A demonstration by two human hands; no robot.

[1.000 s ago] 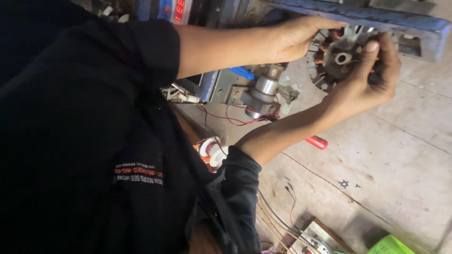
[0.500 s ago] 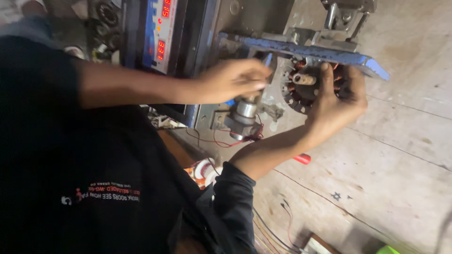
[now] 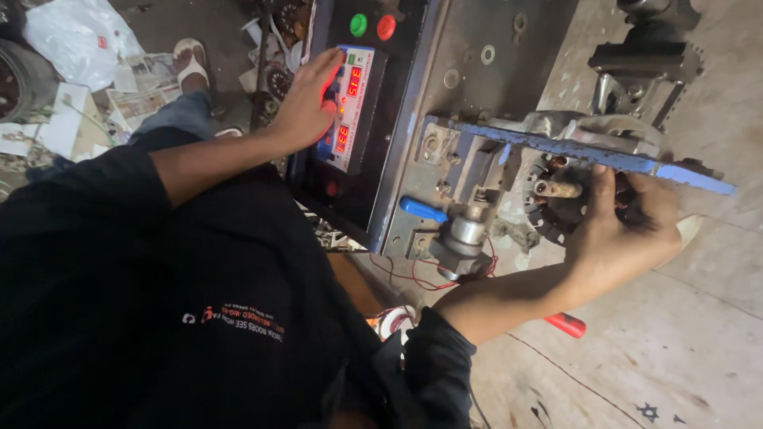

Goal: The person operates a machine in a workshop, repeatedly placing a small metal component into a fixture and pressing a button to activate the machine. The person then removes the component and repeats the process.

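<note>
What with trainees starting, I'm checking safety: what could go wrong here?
1. The left hand is on the panel while the right hand grips the stator under the blue arm; fingers might get caught if it starts.
2. Loose red wires could snag.

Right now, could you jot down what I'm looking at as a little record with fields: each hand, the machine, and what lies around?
Left hand: fingers spread on the counter panel with red digits
Right hand: grips the stator under the blue bar
Machine: dark metal body, green button, red button, blue lever
Wires: red, trailing below the spindle
Floor: red handle by the right forearm, newspaper at upper left
</note>
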